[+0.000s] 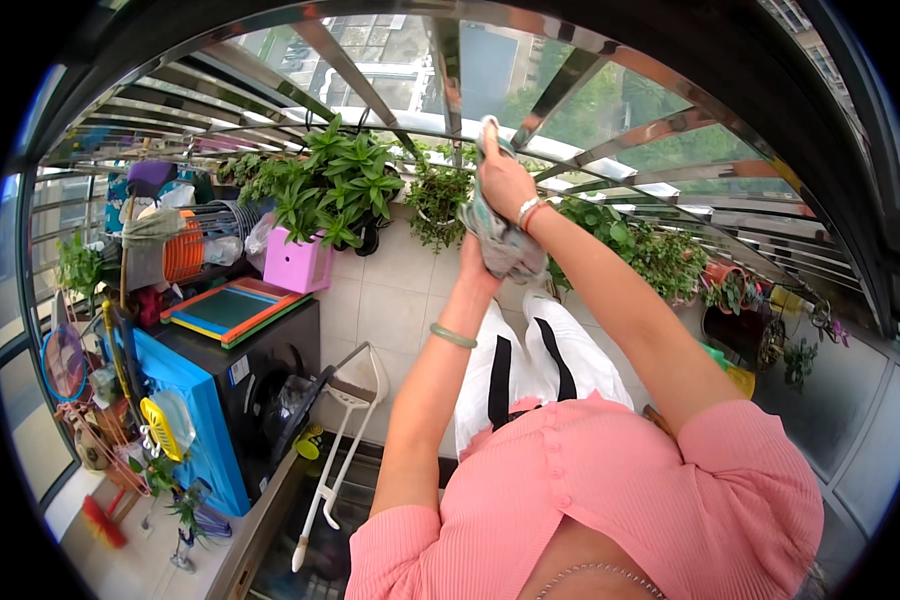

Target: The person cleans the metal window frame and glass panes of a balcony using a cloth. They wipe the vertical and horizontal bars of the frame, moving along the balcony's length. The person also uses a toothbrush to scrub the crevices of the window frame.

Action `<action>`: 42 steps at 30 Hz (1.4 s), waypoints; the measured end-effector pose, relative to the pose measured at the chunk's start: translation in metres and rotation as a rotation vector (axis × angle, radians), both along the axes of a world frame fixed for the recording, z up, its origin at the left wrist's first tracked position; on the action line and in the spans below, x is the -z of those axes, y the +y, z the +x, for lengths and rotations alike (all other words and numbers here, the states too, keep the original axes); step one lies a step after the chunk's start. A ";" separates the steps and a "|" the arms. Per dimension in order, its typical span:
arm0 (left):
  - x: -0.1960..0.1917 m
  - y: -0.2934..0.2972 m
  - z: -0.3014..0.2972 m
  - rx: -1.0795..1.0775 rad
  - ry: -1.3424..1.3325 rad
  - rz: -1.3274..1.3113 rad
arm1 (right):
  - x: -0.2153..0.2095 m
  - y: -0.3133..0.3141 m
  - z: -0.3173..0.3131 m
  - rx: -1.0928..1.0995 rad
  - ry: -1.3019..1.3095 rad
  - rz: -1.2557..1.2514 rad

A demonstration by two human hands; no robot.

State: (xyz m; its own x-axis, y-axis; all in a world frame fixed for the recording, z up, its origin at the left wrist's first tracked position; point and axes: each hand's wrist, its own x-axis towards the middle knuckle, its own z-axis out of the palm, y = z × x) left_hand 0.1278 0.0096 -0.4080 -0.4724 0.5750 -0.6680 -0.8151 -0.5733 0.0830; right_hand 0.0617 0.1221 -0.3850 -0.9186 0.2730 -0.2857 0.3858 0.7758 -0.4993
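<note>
Clamping cloth (pixel 518 257) in right hand (pixel 506 184); touching it with left hand (pixel 478 264), cannot tell how closed. Near metal railing (pixel 560 94), above tiled floor (pixel 392 285).

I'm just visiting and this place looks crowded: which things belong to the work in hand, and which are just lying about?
Work in hand:
Grey cloth, held in the right hand, left hand against it
Metal bars ahead, probably

Just lying about:
Pink plastic box
White dustpan
Red broom
Potted plants

A crumpled grey cloth (pixel 515 250) with teal patches droops in loose folds from the right hand's (pixel 508 188) fingers (pixel 491 146), touching the left hand (pixel 478 262).
</note>
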 end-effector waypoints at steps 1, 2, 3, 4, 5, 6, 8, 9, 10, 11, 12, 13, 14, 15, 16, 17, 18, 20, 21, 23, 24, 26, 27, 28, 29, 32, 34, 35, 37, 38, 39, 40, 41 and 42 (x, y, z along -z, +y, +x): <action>0.002 -0.005 -0.006 -0.023 0.033 0.033 | 0.002 -0.002 -0.008 -0.069 0.099 -0.025; 0.003 -0.008 -0.013 -0.044 0.067 0.066 | 0.004 -0.007 -0.018 -0.053 0.112 -0.026; 0.005 -0.011 -0.018 -0.072 0.105 0.099 | 0.009 -0.010 -0.028 -0.043 0.129 -0.029; 0.007 -0.011 -0.013 -0.047 0.122 0.089 | 0.013 -0.010 -0.026 -0.030 0.191 -0.029; 0.007 -0.008 -0.002 -0.060 0.058 0.058 | 0.016 -0.007 -0.017 -0.071 0.125 0.002; 0.007 -0.008 0.008 -0.096 0.000 0.024 | 0.006 -0.015 -0.010 -0.134 0.064 0.029; 0.009 -0.002 0.028 -0.117 -0.084 0.018 | -0.005 -0.018 0.005 -0.231 -0.073 0.036; 0.006 0.001 0.032 -0.085 -0.093 0.028 | 0.013 -0.011 0.012 -0.273 -0.016 0.008; 0.006 -0.004 0.036 -0.070 -0.107 0.028 | 0.015 -0.010 0.018 -0.235 -0.054 -0.066; 0.006 -0.009 0.038 -0.055 -0.122 0.028 | 0.018 -0.010 0.021 -0.198 -0.093 -0.140; 0.002 -0.014 0.036 -0.060 -0.094 -0.018 | 0.015 -0.012 0.020 -0.192 -0.034 -0.172; -0.002 -0.017 0.032 -0.079 -0.026 -0.036 | 0.013 -0.014 0.017 -0.186 0.023 -0.204; -0.004 -0.021 0.025 -0.098 0.041 -0.054 | 0.012 -0.016 0.014 -0.180 0.080 -0.236; -0.009 -0.025 0.020 -0.112 0.100 -0.071 | 0.006 -0.020 0.006 -0.167 0.169 -0.238; -0.010 -0.029 0.009 -0.119 0.108 -0.014 | -0.010 -0.026 -0.003 -0.169 0.199 -0.183; -0.012 -0.028 0.000 -0.139 0.101 -0.025 | -0.022 -0.033 -0.010 -0.171 0.229 -0.128; -0.018 -0.025 -0.011 -0.152 0.101 -0.029 | -0.023 -0.035 -0.021 -0.180 0.210 -0.022; -0.016 -0.021 -0.028 -0.106 0.022 -0.037 | -0.015 -0.031 -0.035 -0.200 0.106 0.087; -0.007 -0.022 -0.031 -0.084 0.004 -0.014 | -0.011 -0.033 -0.039 -0.214 0.052 0.141; 0.009 -0.027 -0.035 -0.043 -0.027 0.030 | -0.005 -0.044 -0.041 -0.219 0.066 0.153; 0.002 -0.030 -0.032 -0.064 -0.036 0.014 | -0.001 -0.047 -0.039 -0.189 0.085 0.132; 0.008 -0.034 -0.038 -0.092 -0.032 0.019 | 0.007 -0.049 -0.047 -0.163 0.082 0.066; 0.011 -0.038 -0.040 -0.105 -0.030 0.017 | 0.009 -0.053 -0.054 -0.183 0.088 0.047; 0.010 -0.039 -0.045 -0.134 0.022 0.047 | 0.011 -0.053 -0.068 -0.197 0.099 0.029; 0.009 -0.041 -0.053 -0.144 0.041 0.061 | 0.012 -0.054 -0.082 -0.211 0.109 0.011; 0.002 -0.048 -0.072 -0.156 0.057 0.044 | 0.011 -0.058 -0.095 -0.197 0.132 0.001; 0.010 -0.046 -0.062 -0.127 0.077 0.065 | 0.001 -0.058 -0.091 -0.251 0.099 0.039; 0.012 -0.042 -0.055 -0.115 0.091 0.078 | -0.003 -0.057 -0.082 -0.266 0.077 0.074; 0.003 -0.029 -0.034 -0.117 -0.014 0.089 | -0.005 -0.048 -0.056 -0.290 0.018 0.155; 0.003 -0.026 -0.026 -0.112 -0.034 0.096 | -0.001 -0.043 -0.048 -0.278 0.008 0.152; 0.004 -0.024 -0.024 -0.103 -0.051 0.104 | -0.003 -0.045 -0.047 -0.259 0.011 0.151; 0.007 -0.024 -0.026 -0.098 -0.071 0.042 | -0.004 -0.048 -0.048 -0.242 0.014 0.149; 0.011 -0.028 -0.032 -0.114 -0.030 0.035 | -0.005 -0.052 -0.051 -0.228 0.016 0.146; 0.014 -0.036 -0.037 -0.130 0.006 0.025 | -0.009 -0.059 -0.059 -0.210 0.011 0.082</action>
State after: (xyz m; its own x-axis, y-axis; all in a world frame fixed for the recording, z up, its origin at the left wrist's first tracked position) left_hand 0.0907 -0.0267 -0.4224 -0.5482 0.5247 -0.6512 -0.7332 -0.6761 0.0725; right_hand 0.0030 0.0634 -0.3759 -0.9608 0.0973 -0.2597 0.2063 0.8765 -0.4350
